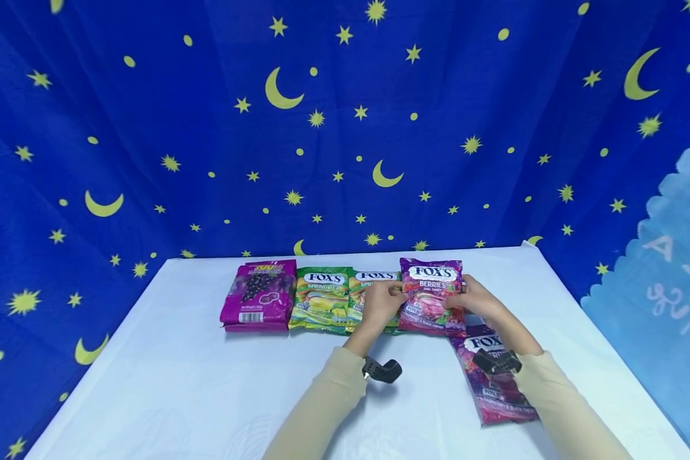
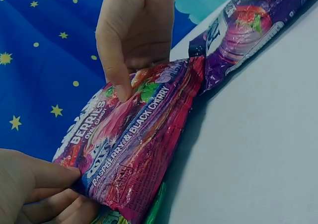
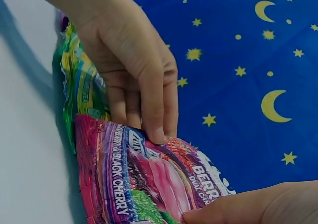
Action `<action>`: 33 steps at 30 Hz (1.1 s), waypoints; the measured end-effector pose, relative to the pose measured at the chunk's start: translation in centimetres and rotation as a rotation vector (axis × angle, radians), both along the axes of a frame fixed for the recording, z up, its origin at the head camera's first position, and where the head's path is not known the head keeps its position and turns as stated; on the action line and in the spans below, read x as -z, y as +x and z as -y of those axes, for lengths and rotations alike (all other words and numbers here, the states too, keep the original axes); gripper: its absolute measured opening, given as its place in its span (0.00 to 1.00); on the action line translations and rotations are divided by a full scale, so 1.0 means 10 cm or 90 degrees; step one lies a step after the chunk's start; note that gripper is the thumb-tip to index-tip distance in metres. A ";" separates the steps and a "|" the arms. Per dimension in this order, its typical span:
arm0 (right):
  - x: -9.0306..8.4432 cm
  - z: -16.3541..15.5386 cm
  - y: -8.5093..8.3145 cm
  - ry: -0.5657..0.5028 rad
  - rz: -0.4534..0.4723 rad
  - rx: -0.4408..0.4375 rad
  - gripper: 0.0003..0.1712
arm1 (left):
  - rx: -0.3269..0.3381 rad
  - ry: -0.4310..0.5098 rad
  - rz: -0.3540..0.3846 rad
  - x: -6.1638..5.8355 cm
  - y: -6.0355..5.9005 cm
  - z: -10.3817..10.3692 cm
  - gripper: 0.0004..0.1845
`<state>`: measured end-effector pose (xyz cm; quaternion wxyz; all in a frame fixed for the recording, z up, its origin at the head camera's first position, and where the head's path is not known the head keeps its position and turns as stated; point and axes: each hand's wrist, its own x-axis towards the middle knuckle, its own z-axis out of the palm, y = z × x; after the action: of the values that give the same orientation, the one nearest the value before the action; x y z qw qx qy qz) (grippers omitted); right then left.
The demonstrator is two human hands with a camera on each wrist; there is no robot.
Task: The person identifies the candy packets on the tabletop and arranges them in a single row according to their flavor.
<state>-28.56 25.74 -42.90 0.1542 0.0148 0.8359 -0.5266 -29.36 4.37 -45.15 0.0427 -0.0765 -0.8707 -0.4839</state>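
Note:
A pink-purple Fox's Berries candy bag (image 1: 431,291) stands at the right end of a row of bags on the white table (image 1: 178,383). My left hand (image 1: 386,300) pinches its left edge, thumb in front and fingers behind. My right hand (image 1: 466,299) holds its right edge. In the left wrist view the berries bag (image 2: 134,144) lies between my left hand (image 2: 39,186) and my right hand (image 2: 124,45), whose thumb presses on its face. In the right wrist view my left hand's fingers (image 3: 149,110) rest on the top of the berries bag (image 3: 144,184).
Left of the held bag stand two green Fox's Spring Tea bags (image 1: 321,299) and a purple grape bag (image 1: 259,294). A second berries bag (image 1: 491,380) lies flat under my right forearm. A blue star-and-moon cloth (image 1: 345,128) hangs behind the table.

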 end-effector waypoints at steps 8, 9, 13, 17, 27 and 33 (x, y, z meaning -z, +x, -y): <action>0.07 0.00 0.00 0.028 -0.012 0.013 0.50 | -0.019 -0.077 -0.014 0.03 -0.03 -0.07 0.12; 0.08 0.00 0.00 0.033 -0.015 0.014 0.49 | -0.019 -0.083 -0.017 0.03 -0.03 -0.07 0.12; 0.12 0.01 -0.01 0.051 -0.020 0.023 0.48 | -0.013 -0.098 -0.028 0.07 -0.05 -0.08 0.11; 0.18 0.00 -0.04 0.094 -0.023 0.039 0.47 | -0.003 -0.105 -0.040 0.09 -0.05 -0.08 0.11; 0.17 -0.02 -0.04 0.154 -0.026 0.056 0.48 | -0.016 -0.108 -0.029 0.10 -0.03 -0.09 0.13; 0.11 -0.06 0.03 0.153 -0.024 0.043 0.49 | -0.031 -0.061 -0.045 0.08 0.02 -0.08 0.17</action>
<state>-28.23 26.35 -44.04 0.1177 0.0515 0.8946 -0.4280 -29.12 5.19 -45.95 0.0810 -0.0744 -0.8924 -0.4376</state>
